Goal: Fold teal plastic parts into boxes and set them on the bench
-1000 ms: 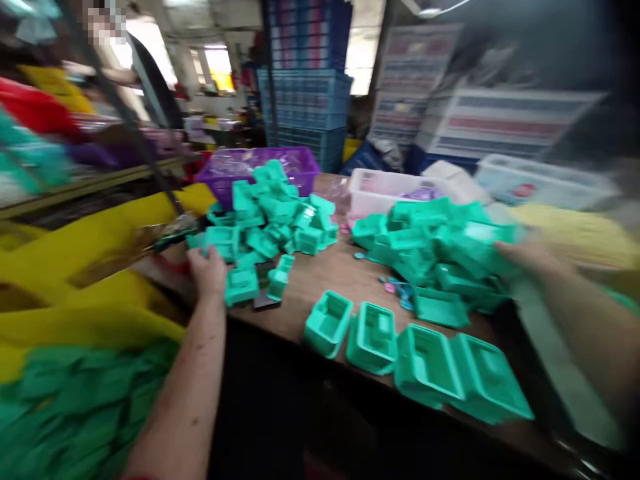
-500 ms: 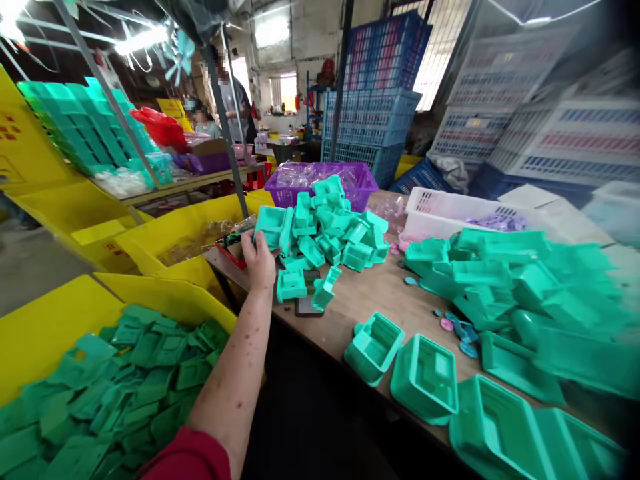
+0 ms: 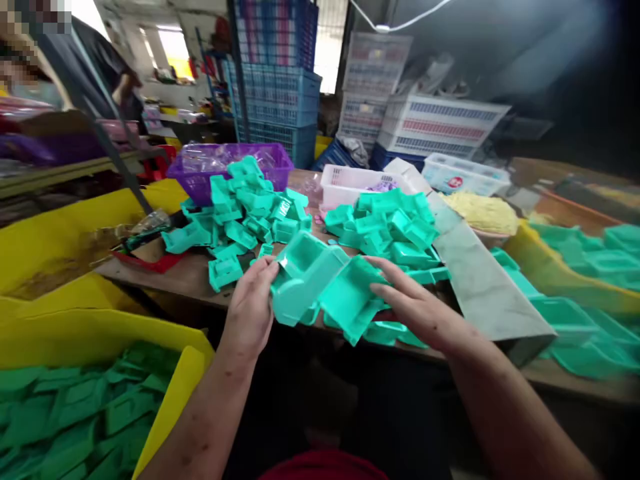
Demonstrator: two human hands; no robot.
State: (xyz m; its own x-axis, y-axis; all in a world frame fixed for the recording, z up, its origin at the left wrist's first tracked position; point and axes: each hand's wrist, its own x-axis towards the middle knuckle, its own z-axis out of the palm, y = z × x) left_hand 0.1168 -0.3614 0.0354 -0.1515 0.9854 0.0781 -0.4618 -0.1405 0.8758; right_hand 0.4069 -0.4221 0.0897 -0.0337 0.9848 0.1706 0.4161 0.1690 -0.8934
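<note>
My left hand (image 3: 254, 300) grips a green box-shaped plastic part (image 3: 305, 273) by its left side, thumb on top. To its right, my right hand (image 3: 410, 300) holds a flatter green plastic piece (image 3: 353, 297) between thumb and fingers. The two parts meet or overlap in front of me, above the table's front edge. Behind them lies a heap of green parts (image 3: 245, 207), and a second green heap (image 3: 395, 223) stands further right. Other green pieces are partly hidden beneath the held ones.
A purple basket (image 3: 190, 177) and a white basket (image 3: 345, 187) stand behind the heaps. Yellow bins (image 3: 187, 380) are at the left. A pale board (image 3: 480, 287) slants along the right. A person (image 3: 95, 60) stands at the back left.
The view has swung right. My left hand has come from the left heap to the front with a green part. My right hand has come into view with another piece.
</note>
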